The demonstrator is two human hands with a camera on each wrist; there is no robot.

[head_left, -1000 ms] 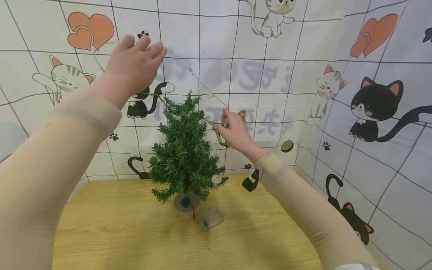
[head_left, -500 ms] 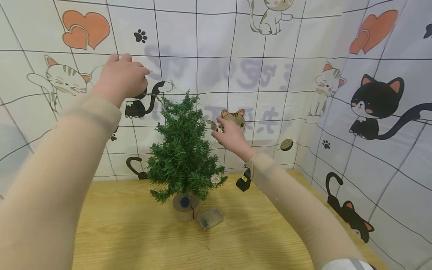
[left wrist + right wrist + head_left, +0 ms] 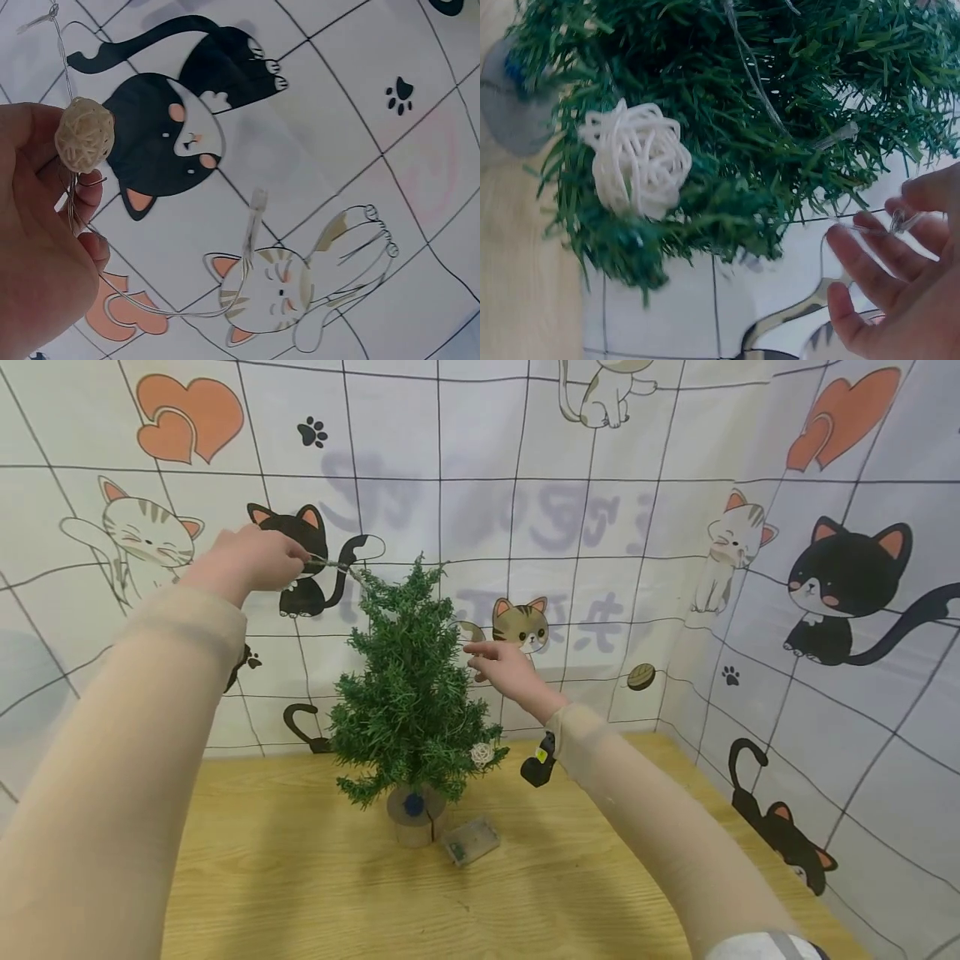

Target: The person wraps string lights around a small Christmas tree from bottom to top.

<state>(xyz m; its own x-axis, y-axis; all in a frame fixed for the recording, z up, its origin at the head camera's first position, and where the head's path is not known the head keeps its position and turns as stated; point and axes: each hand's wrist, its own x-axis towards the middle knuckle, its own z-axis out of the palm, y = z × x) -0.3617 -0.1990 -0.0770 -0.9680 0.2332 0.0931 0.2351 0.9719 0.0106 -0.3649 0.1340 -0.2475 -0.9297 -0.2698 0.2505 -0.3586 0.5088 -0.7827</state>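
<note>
One round woven ball (image 3: 86, 136), thin wire (image 3: 180, 313) at left fingers (image 3: 91, 196).

The person's arms are clothed in close-fitting, long beige fabric sleeves, the left sleeve (image 3: 123, 727) smooth and thin-looking along the forearm, the right sleeve (image 3: 660, 810) marked by faint creases. Each ends in a snug beige cuff at the wrist. White cloth with a grey band (image 3: 761, 946) shows near the right elbow. Beside the right cuff (image 3: 576, 735) sits a small, blocky black device (image 3: 537, 767) with a yellow mark.
</note>
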